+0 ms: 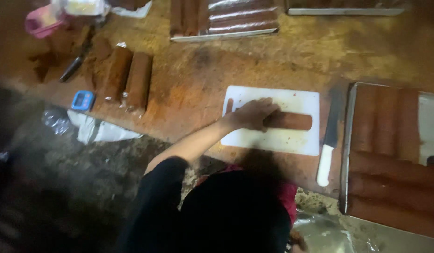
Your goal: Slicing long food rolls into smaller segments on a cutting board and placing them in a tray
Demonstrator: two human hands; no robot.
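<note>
My left hand (251,115) reaches from the lower left in a black sleeve and lies over the left end of a brown log (292,121), gripping it. The log rests flat on a white cutting board (273,140) on a brown-stained worktop. A knife with a white handle (325,164) lies just right of the board, its dark blade pointing away from me. My right hand is out of sight.
A metal tray (346,140) at the right holds several brown logs. Two wrapped logs (128,77) lie at upper left, near a dark knife (74,65), a small blue device (82,100) and a pink container (41,21). Another tray of logs (224,33) sits at the top. Crumpled plastic (97,131) hangs off the left edge.
</note>
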